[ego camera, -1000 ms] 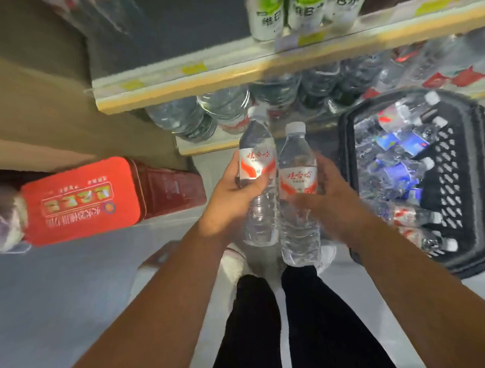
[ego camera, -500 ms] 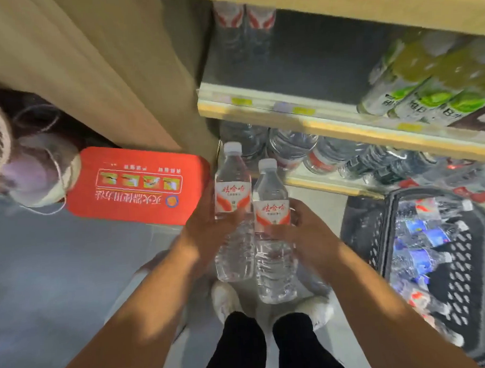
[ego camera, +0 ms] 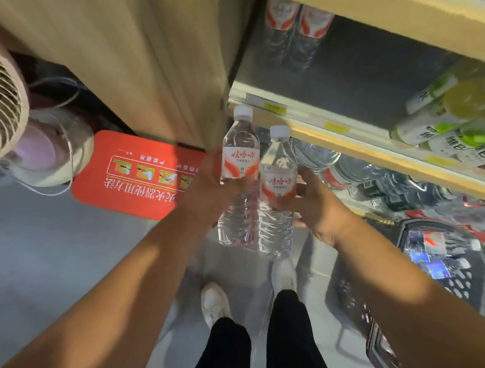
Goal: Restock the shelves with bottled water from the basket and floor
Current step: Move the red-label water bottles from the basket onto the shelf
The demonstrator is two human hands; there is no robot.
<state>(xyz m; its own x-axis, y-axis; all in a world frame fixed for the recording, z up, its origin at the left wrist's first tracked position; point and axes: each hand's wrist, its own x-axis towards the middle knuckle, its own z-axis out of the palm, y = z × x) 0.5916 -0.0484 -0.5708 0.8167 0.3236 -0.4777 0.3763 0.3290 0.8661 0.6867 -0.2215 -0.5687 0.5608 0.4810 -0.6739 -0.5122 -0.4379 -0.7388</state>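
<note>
Clear plastic: my left hand [ego camera: 208,185] wraps the left bottle [ego camera: 240,161], right hand [ego camera: 317,208] wraps the right bottle [ego camera: 278,179], both upright, caps toward the shelf [ego camera: 330,130], just short of its edge; left one nearer.

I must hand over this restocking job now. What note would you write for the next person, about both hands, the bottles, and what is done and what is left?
Left hand: grips first bottle, upright.
Right hand: grips second bottle, upright, beside the first.
Both are in the air before the shelf, not yet placed.
Done: two matching bottles stand at the shelf's back.
Left: place these two, then the basket, which holds more bottles.
</note>
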